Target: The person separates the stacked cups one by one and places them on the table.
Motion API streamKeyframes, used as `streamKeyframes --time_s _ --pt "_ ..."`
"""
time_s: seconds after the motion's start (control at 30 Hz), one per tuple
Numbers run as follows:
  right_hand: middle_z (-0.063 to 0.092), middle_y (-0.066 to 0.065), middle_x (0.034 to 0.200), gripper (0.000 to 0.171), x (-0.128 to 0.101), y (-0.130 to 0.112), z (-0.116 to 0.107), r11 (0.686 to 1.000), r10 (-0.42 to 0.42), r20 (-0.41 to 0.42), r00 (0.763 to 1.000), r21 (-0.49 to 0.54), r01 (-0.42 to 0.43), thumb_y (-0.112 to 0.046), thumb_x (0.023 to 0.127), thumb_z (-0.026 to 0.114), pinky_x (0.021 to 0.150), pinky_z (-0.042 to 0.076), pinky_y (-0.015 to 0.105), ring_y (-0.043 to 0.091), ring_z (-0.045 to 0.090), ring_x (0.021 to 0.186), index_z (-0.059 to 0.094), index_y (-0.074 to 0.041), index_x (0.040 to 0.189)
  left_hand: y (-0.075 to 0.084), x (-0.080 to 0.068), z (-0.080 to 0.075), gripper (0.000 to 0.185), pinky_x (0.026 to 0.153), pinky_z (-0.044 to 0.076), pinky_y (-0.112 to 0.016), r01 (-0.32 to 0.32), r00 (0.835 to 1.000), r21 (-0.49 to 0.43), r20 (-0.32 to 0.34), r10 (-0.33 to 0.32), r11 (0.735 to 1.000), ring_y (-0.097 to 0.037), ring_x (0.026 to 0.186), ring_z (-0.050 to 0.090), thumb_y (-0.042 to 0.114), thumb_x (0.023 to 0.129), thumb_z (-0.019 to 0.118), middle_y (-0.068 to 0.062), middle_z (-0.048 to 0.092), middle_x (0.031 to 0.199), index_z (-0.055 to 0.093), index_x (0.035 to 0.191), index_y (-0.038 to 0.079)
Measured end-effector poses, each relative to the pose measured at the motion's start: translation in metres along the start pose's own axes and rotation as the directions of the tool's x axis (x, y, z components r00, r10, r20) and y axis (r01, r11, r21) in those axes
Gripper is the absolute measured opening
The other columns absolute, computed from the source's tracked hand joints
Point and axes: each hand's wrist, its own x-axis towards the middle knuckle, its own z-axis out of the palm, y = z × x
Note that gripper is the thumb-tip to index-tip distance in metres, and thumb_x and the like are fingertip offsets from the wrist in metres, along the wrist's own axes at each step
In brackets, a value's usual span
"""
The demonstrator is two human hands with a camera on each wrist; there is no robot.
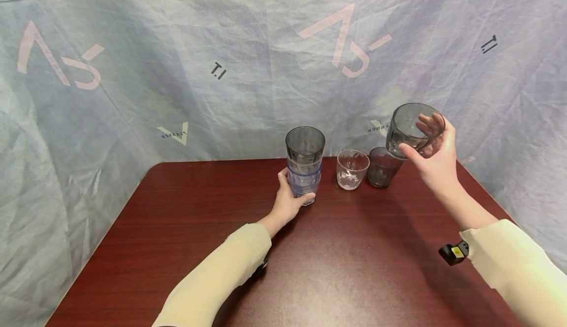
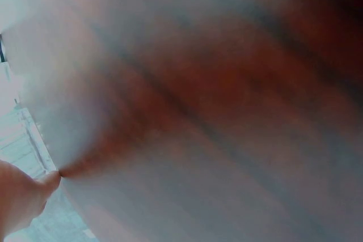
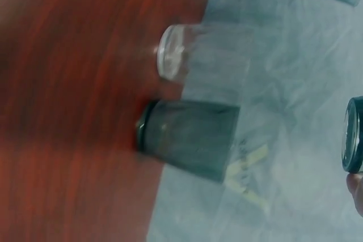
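Note:
My left hand (image 1: pixel 294 196) grips the base of a stack of cups (image 1: pixel 304 163) standing on the dark red table (image 1: pixel 212 228); a grey cup sits on top of bluish clear ones. My right hand (image 1: pixel 431 152) holds a smoky grey cup (image 1: pixel 412 129) tilted in the air, above and to the right of two cups on the table: a clear cup (image 1: pixel 352 169) and a grey cup (image 1: pixel 383 166). The right wrist view shows that clear cup (image 3: pixel 187 55), the grey cup (image 3: pixel 190 138) and the held cup's base (image 3: pixel 353 135). The left wrist view is a blur with a fingertip (image 2: pixel 48 181).
A pale blue sheet (image 1: pixel 177 71) with printed marks hangs behind and around the table. The table's rounded left corner (image 1: pixel 152 169) and right edge (image 1: pixel 483 184) lie close to the sheet. A small black and yellow device (image 1: pixel 454 253) sits at my right cuff.

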Motion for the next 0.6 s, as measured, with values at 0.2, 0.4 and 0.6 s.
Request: streamKeyframes --time_s 0.2,0.4,0.6 --pt "0.044 0.006 0.139 0.077 -0.008 0.008 -0.025 0.994 0.064 -0.043 0.997 -0.084 -0.068 0.018 0.079 0.066 0.09 0.041 0.014 0.021 0.041 0.131 0.031 -0.011 0.141 -0.001 0.001 0.001 0.089 0.103 0.037 -0.046 -0.002 1.0 0.006 -0.003 0.002 1.0 -0.029 0.128 0.046 0.015 0.083 0.08 -0.017 0.044 0.142 0.016 0.144 0.017" --pt "0.045 0.005 0.138 0.078 -0.013 0.021 -0.044 0.989 0.116 -0.074 0.991 -0.08 -0.122 0.02 0.078 0.067 0.088 0.042 0.013 0.021 0.041 0.13 0.031 -0.013 0.139 -0.003 0.002 0.001 0.089 0.103 0.037 -0.046 -0.009 1.0 0.011 -0.008 0.009 1.0 -0.03 0.128 0.046 0.015 0.082 0.08 -0.017 0.044 0.142 0.016 0.144 0.017" --pt "0.045 -0.002 0.13 0.08 -0.014 0.036 -0.06 0.961 0.188 -0.118 0.975 -0.183 -0.208 0.018 0.077 0.069 0.085 0.041 0.011 0.016 0.043 0.122 0.029 -0.014 0.138 -0.003 0.001 0.0 0.089 0.103 0.037 -0.047 -0.005 1.0 0.015 -0.007 0.006 1.0 -0.03 0.128 0.045 0.016 0.083 0.08 -0.017 0.043 0.142 0.016 0.144 0.017"
